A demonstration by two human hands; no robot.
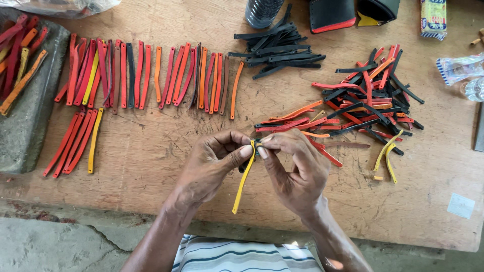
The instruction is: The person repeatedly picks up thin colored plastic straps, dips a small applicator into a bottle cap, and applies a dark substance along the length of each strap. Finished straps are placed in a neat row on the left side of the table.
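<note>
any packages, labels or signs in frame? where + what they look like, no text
Snack packet: top right on the table, upright rectangle, yellow-green with a blue band at its lower end.
Clear wrapper: right edge, crumpled, transparent with blue-striped edge.
Paper label: lower right of the table, small pale square, lying flat.
Plastic bag: top left, clear and crumpled.
No signs or screens.

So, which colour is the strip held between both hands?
Yellow; the strip shows best in the head view, hanging from the fingertips.

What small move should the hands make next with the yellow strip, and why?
Probably push the strip's top end further into the small dark piece. Both hands, left hand and right hand, pinch the yellow strip at its top, where a small dark piece sits; the rest hangs free.
</note>
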